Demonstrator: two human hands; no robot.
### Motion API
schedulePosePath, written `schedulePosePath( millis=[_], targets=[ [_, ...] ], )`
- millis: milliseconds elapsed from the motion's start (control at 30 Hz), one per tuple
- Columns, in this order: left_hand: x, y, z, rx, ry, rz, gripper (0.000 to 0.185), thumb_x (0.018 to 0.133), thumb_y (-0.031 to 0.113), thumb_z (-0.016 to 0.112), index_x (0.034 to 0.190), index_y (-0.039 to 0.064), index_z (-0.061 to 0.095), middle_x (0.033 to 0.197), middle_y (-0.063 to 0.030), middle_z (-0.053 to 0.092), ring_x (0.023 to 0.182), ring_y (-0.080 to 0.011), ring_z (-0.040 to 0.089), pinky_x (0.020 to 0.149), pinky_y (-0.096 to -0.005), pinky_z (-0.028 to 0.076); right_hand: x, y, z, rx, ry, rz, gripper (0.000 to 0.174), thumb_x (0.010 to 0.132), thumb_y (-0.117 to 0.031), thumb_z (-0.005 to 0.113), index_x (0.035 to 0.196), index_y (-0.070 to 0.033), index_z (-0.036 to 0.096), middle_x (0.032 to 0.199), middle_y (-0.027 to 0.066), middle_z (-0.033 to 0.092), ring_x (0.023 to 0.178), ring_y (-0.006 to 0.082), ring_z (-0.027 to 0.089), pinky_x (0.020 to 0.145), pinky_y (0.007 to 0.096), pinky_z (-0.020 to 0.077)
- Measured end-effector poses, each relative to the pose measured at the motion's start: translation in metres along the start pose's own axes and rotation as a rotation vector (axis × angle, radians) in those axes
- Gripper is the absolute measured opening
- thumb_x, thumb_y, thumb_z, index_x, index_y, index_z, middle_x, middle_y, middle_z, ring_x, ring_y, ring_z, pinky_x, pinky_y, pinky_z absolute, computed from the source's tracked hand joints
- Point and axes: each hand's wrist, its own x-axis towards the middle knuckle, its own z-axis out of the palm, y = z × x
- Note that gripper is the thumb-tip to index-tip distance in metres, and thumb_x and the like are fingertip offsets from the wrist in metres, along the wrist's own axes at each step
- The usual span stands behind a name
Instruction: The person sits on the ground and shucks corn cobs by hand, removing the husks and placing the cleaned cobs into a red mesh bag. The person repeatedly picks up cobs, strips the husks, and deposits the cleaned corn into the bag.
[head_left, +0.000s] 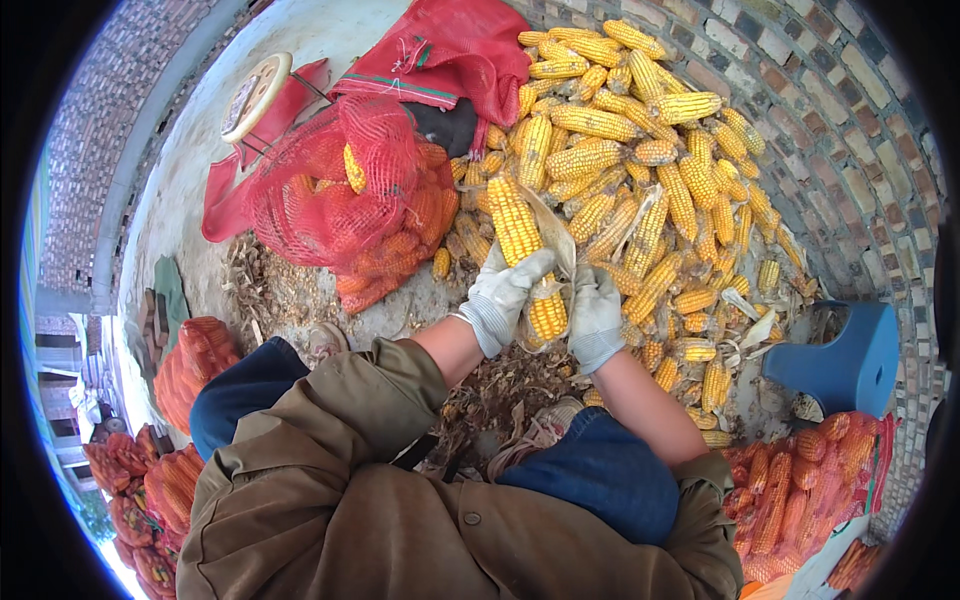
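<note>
My left hand (504, 295), in a whitish work glove, is closed around a yellow corn cob (514, 219) held upright in front of me. More yellow kernels (548, 316) show below its fingers; I cannot tell whether they belong to the same cob or a second one. A dry, pale husk (556, 229) hangs off the cob's right side. My right hand (596, 315), gloved too, pinches the lower end of that husk. Beyond both hands spreads a heap of corn cobs (592, 157), most of them bare, a few with husk attached.
A red mesh sack (352, 202) of cobs stands front left, near a round-topped stool (257, 97). Another red net (457, 52) lies behind it. To the right are a blue plastic stool (844, 360), a filled sack (795, 487) and a brick wall (847, 150). Husk scraps (487, 397) litter the floor.
</note>
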Motion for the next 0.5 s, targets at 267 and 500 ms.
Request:
schedulePosePath(
  millis=[267,500],
  targets=[
    [0.042,0.012,-0.026,0.060,0.120,0.015,0.032,0.087,0.010,0.066,0.113,0.002,0.049,0.091,-0.0093,0.062,0.075,-0.0223,0.065,0.066,-0.0377,0.058,-0.014,0.019,-0.010,0.670,-0.759,0.571,0.030,0.100,-0.027,0.054,0.111,0.001,0.056,0.081,0.0055,0.059,0.065,0.0130,0.055,0.058,0.0277,0.0486],
    [0.065,0.056,-0.064,0.240,-0.132,-0.053,0.042,0.084,0.016,0.072,0.118,0.001,0.053,0.105,-0.0105,0.064,0.085,-0.0208,0.066,0.075,-0.0359,0.057,-0.038,-0.031,0.007,-1.253,-1.483,0.036,0.081,0.075,-0.062,0.072,0.130,-0.004,0.058,0.127,0.0224,0.058,0.123,0.0340,0.052,0.104,0.0426,0.0415]
  ],
)
